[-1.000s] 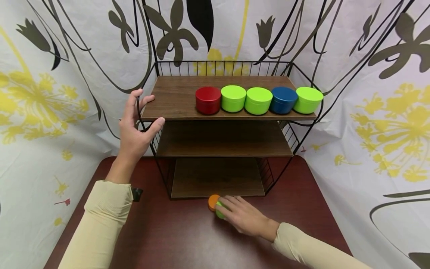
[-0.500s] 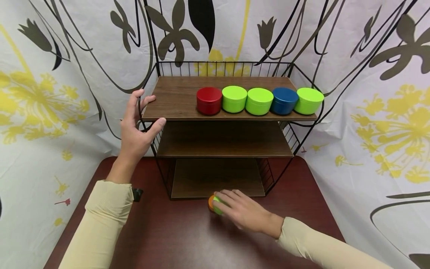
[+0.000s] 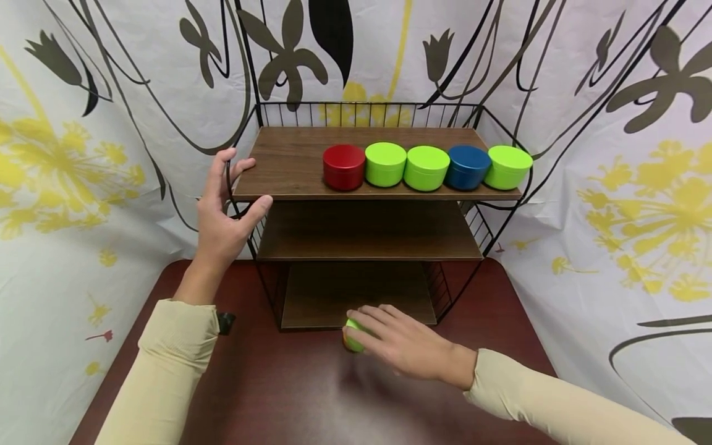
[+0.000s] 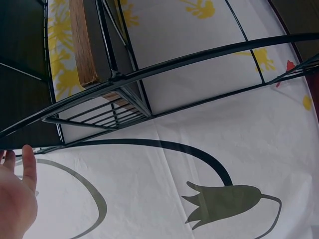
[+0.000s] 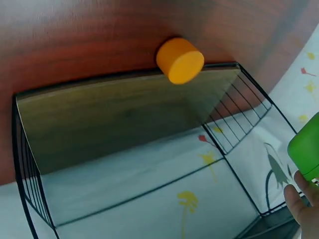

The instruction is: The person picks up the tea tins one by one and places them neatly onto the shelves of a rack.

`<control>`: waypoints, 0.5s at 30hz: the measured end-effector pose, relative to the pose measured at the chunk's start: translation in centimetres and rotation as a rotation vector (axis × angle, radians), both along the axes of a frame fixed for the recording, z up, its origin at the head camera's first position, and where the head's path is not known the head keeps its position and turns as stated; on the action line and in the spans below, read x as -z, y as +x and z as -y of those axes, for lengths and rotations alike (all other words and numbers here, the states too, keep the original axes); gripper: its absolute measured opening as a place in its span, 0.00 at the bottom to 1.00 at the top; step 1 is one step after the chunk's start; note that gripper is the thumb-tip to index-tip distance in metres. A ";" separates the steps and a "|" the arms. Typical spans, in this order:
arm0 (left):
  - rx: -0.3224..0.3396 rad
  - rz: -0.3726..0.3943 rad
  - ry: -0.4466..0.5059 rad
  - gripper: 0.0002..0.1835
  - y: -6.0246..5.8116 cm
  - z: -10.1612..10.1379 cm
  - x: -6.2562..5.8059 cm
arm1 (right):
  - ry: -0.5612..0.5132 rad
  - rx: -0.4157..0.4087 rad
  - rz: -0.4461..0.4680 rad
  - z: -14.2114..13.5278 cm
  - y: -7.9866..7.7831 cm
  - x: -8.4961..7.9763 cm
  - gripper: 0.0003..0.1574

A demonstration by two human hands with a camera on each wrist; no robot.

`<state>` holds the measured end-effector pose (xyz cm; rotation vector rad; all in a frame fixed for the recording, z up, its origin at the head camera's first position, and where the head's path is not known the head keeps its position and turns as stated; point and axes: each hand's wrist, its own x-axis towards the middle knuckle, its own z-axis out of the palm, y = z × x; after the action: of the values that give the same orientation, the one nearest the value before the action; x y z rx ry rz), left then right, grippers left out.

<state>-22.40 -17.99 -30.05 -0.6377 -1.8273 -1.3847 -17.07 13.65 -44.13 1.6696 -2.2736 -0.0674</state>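
My right hand (image 3: 408,346) grips a round green tin (image 3: 353,339) from above, off the table. In the right wrist view, fingertips touch the rim of this green tin (image 5: 306,147) at the right edge. An orange tin (image 5: 180,60) stands on the table by the front of the lowest shelf. From the head, the green tin covers nearly all of it. My left hand (image 3: 222,225) grips the upper left side of a black wire rack (image 3: 364,258), thumb at the front edge, fingers around the side wire. In the left wrist view only part of that hand (image 4: 17,199) shows.
On the top shelf (image 3: 283,161), a red tin (image 3: 343,167), two green tins (image 3: 385,164), a blue tin (image 3: 468,167) and another green tin (image 3: 508,167) line up toward the right. The rack stands on a dark red table (image 3: 267,383) before a patterned curtain (image 3: 612,216).
My right hand has lifted the green tin from beside the orange tin, up and slightly left, so it now overlaps the orange one. My left hand stays on the rack.
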 end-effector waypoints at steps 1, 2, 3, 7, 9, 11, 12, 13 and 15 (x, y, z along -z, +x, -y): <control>-0.002 0.000 -0.003 0.34 0.0 0.0 0.0 | 0.003 -0.004 -0.011 0.1 0.0 -0.4 0.36; -0.002 -0.001 -0.005 0.34 0.1 0.1 0.0 | 0.006 -0.008 -0.018 0.1 0.0 -0.8 0.39; -0.001 -0.002 -0.006 0.34 0.1 0.1 0.0 | 0.004 -0.015 -0.021 0.2 -0.1 -1.2 0.41; 0.005 -0.002 -0.005 0.34 0.0 0.1 0.0 | 0.003 -0.036 -0.036 0.3 -0.2 -2.8 0.51; 0.007 -0.002 -0.003 0.34 0.1 0.1 0.0 | 0.002 -0.046 -0.044 0.3 -0.2 -3.7 0.52; 0.008 -0.002 -0.003 0.34 0.1 0.0 0.0 | -0.005 -0.055 -0.065 0.4 -0.4 -4.6 0.52; 0.009 -0.003 -0.003 0.34 0.1 0.1 0.0 | -0.013 -0.060 -0.072 0.5 -0.5 -5.0 0.51; 0.010 -0.003 -0.002 0.34 0.1 0.1 0.0 | -0.022 -0.066 -0.079 0.6 -0.6 -5.4 0.51; 0.009 -0.004 -0.001 0.34 0.1 0.0 0.0 | -0.038 -0.075 -0.092 0.8 -0.8 -6.2 0.49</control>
<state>-22.32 -18.03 -30.00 -0.6494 -1.8241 -1.3877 -17.87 12.85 -37.94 1.6953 -2.1300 -0.0822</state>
